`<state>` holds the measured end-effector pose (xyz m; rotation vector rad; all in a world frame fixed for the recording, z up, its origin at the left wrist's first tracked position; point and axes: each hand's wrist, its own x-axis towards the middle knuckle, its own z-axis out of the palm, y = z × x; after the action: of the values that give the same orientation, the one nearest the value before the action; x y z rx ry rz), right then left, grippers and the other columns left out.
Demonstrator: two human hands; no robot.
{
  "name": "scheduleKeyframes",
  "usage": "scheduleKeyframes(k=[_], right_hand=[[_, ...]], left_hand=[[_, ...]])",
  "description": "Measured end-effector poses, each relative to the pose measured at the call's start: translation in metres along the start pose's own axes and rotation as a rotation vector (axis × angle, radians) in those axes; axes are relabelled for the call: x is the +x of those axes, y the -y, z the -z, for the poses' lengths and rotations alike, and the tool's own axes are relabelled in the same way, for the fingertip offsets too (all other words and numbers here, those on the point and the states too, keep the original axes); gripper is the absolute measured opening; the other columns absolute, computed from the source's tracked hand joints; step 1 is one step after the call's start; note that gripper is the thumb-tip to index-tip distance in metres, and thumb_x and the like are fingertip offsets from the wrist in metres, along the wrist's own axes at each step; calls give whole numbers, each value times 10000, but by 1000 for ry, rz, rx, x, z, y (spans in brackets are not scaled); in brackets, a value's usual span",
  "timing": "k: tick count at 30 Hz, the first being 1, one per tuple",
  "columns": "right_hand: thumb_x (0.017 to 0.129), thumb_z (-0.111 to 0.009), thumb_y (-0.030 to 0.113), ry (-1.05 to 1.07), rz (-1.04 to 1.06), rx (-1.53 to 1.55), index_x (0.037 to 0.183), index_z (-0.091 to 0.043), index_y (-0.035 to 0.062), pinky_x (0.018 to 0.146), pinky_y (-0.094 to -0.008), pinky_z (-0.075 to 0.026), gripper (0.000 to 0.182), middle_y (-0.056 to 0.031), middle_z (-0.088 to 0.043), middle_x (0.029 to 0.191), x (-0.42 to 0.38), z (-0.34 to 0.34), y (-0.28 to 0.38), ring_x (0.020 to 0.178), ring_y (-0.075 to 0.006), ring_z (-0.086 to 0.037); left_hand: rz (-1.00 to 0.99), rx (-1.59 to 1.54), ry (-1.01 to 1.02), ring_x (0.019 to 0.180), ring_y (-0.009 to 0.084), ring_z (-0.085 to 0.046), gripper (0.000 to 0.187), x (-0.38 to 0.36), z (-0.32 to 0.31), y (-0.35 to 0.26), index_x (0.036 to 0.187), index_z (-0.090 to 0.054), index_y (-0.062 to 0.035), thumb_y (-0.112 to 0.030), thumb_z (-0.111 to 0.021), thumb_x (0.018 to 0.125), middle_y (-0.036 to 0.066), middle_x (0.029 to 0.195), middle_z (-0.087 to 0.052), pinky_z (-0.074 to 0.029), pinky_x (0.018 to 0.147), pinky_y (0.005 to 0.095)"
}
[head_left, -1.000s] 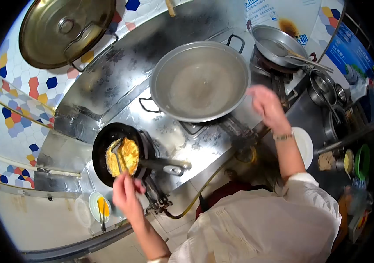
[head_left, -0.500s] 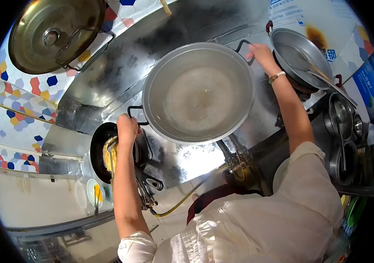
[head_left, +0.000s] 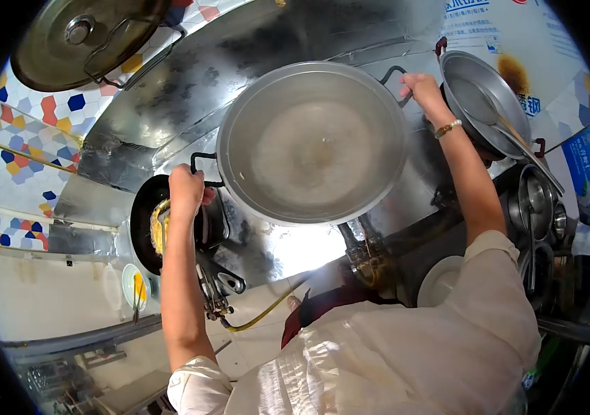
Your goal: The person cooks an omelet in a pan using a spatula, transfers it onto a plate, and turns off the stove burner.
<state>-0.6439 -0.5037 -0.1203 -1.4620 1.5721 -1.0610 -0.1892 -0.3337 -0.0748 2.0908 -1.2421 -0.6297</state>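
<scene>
A large grey metal pot (head_left: 248, 114) is held level between my hands over the stove area. Its inside looks pale and cloudy at the bottom, perhaps with liquid. My left hand (head_left: 188, 192) is closed around the black side handle on the left. Around the opposite handle, my right hand (head_left: 425, 95) is closed too, with a beaded bracelet at the wrist. Partly behind my left forearm sits a black frying pan (head_left: 144, 207) with yellow egg (head_left: 157, 225) and a thin utensil in it.
A wok (head_left: 471, 66) with a ladle stands right of my right hand. A large lid (head_left: 108, 34) is at upper left. A small bowl (head_left: 129, 280) holds yellow liquid and chopsticks. Metal bowls (head_left: 537, 197) and a white bowl (head_left: 430, 283) lie at right. A yellow hose (head_left: 260, 319) runs below.
The view has shifted slightly, so the surroundings sit differently in frame. Both hands keep hold of the pot; it appears slightly larger.
</scene>
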Motion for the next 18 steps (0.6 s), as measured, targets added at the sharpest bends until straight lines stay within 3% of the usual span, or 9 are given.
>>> scheduleKeyframes(k=[5,14,18], right_hand=[[841,-500,216,-7,5,41,896,-623,-21,705,-283,-404,273,-70,-629,695,0,-3,-4,724,-145,-538],[850,-497,195,-25,82,100,878,-623,-7,704,-261,-377,240,-40,-589,660,-4,-3,-7,689,-130,-508],[871,-498,252,-5,88,98,870,-625,-5,676,-261,-373,287,-34,-591,660,-5,2,-6,669,-119,-492]], left_hand=[[-13,-56,-21,425,249,-606,165,-1,-3,6,703,-487,96,-21,-490,819,173,520,-572,-456,338,319],[45,-135,-11,469,259,-628,178,-4,-6,-3,739,-498,121,-8,-459,855,176,579,-589,-495,361,337],[26,-146,13,471,269,-629,235,-2,-3,3,711,-495,123,-50,-495,871,184,584,-588,-493,363,339]])
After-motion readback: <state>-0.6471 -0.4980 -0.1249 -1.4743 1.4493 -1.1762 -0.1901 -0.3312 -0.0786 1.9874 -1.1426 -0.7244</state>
